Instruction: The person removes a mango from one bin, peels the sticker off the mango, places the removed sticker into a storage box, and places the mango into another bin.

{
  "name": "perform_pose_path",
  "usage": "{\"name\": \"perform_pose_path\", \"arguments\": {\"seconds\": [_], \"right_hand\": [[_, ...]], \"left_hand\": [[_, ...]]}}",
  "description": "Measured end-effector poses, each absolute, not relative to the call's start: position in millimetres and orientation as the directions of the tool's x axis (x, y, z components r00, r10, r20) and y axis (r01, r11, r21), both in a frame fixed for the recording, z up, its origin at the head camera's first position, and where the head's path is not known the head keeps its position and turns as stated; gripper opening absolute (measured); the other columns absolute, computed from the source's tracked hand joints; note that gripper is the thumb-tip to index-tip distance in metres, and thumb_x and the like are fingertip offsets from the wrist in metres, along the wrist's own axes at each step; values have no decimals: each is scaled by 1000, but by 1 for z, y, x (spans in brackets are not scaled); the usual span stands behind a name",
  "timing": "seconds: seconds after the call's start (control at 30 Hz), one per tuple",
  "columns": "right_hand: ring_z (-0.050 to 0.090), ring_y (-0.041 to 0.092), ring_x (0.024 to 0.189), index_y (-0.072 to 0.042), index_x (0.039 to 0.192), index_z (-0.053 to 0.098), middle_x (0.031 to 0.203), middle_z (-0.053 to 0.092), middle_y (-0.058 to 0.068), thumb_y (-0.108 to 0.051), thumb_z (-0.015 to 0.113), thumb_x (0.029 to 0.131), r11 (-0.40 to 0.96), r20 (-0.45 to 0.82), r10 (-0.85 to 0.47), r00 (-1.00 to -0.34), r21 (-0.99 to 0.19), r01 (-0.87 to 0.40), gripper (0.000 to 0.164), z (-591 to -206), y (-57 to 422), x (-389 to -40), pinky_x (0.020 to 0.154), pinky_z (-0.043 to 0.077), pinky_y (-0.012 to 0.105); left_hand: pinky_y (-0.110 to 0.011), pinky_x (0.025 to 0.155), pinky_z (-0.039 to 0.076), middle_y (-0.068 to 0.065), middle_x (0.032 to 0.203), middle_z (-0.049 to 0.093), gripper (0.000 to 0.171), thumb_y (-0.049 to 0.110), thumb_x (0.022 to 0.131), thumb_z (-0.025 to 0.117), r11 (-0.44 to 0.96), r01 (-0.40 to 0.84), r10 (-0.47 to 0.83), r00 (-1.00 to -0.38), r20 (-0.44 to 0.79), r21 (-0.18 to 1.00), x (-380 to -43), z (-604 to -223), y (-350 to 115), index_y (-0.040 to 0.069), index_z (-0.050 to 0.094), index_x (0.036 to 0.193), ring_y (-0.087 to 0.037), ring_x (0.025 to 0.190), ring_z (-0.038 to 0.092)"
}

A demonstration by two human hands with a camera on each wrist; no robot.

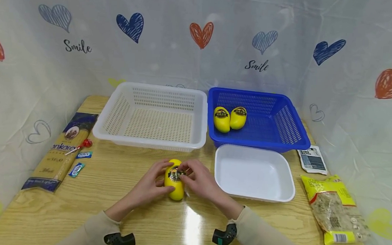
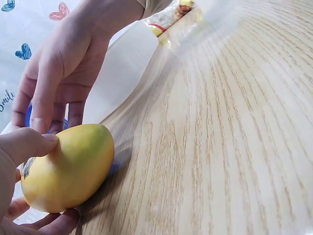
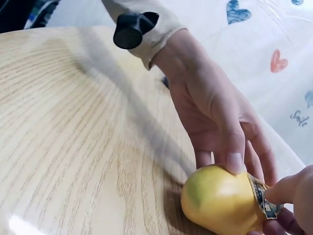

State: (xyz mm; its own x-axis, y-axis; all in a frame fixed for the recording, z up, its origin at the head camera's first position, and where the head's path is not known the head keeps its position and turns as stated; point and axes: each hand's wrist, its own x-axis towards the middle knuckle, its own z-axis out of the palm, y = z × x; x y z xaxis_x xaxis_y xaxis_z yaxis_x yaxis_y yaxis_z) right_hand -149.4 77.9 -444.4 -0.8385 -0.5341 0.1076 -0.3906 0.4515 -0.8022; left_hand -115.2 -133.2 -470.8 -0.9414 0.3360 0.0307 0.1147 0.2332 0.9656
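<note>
On the table in front of me, a yellow mango (image 1: 177, 189) lies with a black label (image 1: 175, 173) on its upper side. My left hand (image 1: 152, 183) grips it from the left, thumb and fingers around its sides. From the right, my right hand (image 1: 200, 179) reaches over with bent fingers, and its thumb and index finger pinch at the label. The right wrist view shows that thumb (image 3: 283, 192) right on the label (image 3: 264, 199). The left wrist view shows the mango (image 2: 73, 169) from its smooth end.
Behind stand a white basket (image 1: 149, 144) and a blue basket (image 1: 259, 141), the latter holding two labelled mangoes (image 1: 222, 120). A white tray (image 1: 255, 175) sits right of my hands. Pasta (image 1: 61, 151), small candies (image 1: 76, 170) and a lollipop (image 1: 87, 143) lie left; a yellow bag (image 1: 335, 209) and white packet (image 1: 312, 159) right.
</note>
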Motion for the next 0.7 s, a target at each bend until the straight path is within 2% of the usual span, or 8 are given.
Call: {"name": "perform_pose_path", "arguments": {"seconds": [0.13,0.27,0.47,0.57,0.7], "right_hand": [[61,17,92,-6,110,67,103,54,6,-7,65,94,464,113,-562,-819,-777,-425,16,-442,78,-147,78,52,22],[61,17,95,-4,112,67,106,54,6,-7,64,94,466,137,-592,-794,-746,-476,19,-436,78,-143,81,52,22],[57,14,97,-4,112,70,110,56,3,-9,66,94,435,258,-650,-715,-645,-628,19,-428,76,-138,81,50,24],[57,12,95,-5,109,70,108,56,3,-11,67,94,372,337,-649,-682,-641,-672,17,-422,75,-136,80,50,22],[61,12,92,-9,101,68,104,58,1,-11,70,92,294,406,-549,-731,-724,-623,10,-409,82,-138,78,54,23]], "left_hand": [[-38,95,49,-14,155,23,71,4,83,77,251,108,339,-941,17,962,-116,-469,-133,4,40,143,-45,134,37],[-37,93,50,-14,153,25,70,3,82,78,272,104,329,-944,10,957,-116,-469,-132,5,42,142,-44,132,40],[-39,92,51,-18,151,27,69,4,82,78,277,131,333,-942,32,952,-117,-469,-131,2,42,142,-45,130,42],[-42,93,50,-20,151,27,69,7,83,78,303,140,329,-944,34,943,-117,-468,-131,2,43,142,-45,128,42],[-46,94,49,-20,151,27,70,6,83,78,304,111,313,-950,11,946,-117,-467,-132,3,42,142,-46,128,41]]}}
